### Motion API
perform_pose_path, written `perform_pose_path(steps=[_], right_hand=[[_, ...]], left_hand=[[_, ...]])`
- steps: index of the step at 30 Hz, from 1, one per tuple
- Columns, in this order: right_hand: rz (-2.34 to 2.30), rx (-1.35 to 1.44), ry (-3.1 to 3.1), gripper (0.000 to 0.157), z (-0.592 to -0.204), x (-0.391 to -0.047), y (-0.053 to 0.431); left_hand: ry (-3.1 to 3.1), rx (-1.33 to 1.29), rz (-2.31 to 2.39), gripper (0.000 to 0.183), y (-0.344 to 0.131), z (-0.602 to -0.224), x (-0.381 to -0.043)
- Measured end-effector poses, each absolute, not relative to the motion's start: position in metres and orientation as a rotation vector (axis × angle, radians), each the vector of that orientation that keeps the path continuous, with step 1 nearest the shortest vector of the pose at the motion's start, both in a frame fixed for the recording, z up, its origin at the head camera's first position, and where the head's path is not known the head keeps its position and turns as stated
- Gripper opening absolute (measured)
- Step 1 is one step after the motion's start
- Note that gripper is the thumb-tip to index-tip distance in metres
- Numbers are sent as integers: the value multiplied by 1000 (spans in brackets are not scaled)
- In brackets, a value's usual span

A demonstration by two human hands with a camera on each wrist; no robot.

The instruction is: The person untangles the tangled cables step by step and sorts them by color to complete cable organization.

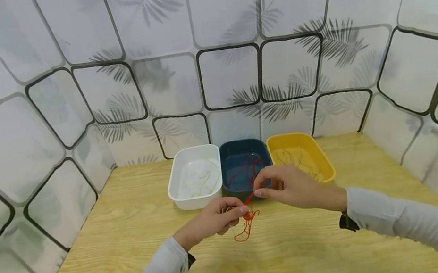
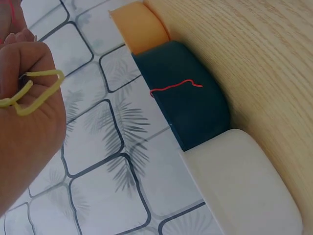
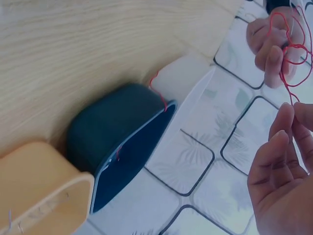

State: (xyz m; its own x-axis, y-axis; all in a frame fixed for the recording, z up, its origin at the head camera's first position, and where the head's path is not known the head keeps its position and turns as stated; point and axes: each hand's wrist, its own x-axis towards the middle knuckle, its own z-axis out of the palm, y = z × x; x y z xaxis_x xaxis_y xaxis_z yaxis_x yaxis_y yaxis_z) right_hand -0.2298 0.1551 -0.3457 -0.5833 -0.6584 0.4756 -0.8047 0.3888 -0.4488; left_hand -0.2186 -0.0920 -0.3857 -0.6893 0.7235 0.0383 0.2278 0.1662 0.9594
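Observation:
In the head view my left hand (image 1: 215, 218) grips a tangle of red string (image 1: 250, 216) between thumb and fingers, with loose loops hanging below. My right hand (image 1: 291, 188) pinches one red strand between thumb and forefinger and draws it up from the tangle. The right wrist view shows that strand running from the pinching fingertips (image 3: 285, 111) to the loops at the left hand. A pale yellow string (image 2: 45, 73) loops out of the left hand in the left wrist view. Both hands are above the table, in front of the tubs.
Side by side stand a white tub (image 1: 197, 203) with pale strings, a dark blue tub (image 1: 226, 166) with red strings, and a yellow tub (image 1: 326, 162) with greyish strings. A red strand (image 2: 171, 87) hangs over the blue tub's rim. A patterned curtain (image 1: 231, 77) surrounds the wooden table (image 1: 133, 245).

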Motion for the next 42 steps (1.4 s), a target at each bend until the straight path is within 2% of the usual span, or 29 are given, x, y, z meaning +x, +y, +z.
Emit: perform_pose_path(steps=[7,19,26,31,35,42], right_hand=[[706,1272,-2242,9,-344,-239,171],[688,1099,-2234,9,-342,-249,192],[955,989,-2303,11,-338,-238,198],[1137,944,-2333,7,-326,-223,195],[1322,900,-2356,6,-327,-224,197],[1858,606,-2331,27,-339,-238,200]], left_hand=[[1999,830,1575,40,-96,-389,-221],[2051,796,1589,35,-101,-391,-223],[2050,799,1620,35,-103,-391,-224],[2074,798,1646,35,-103,-389,-225],[2106,816,1658,36,-103,-387,-225],[2103,849,1696,32,-102,-386,-224]])
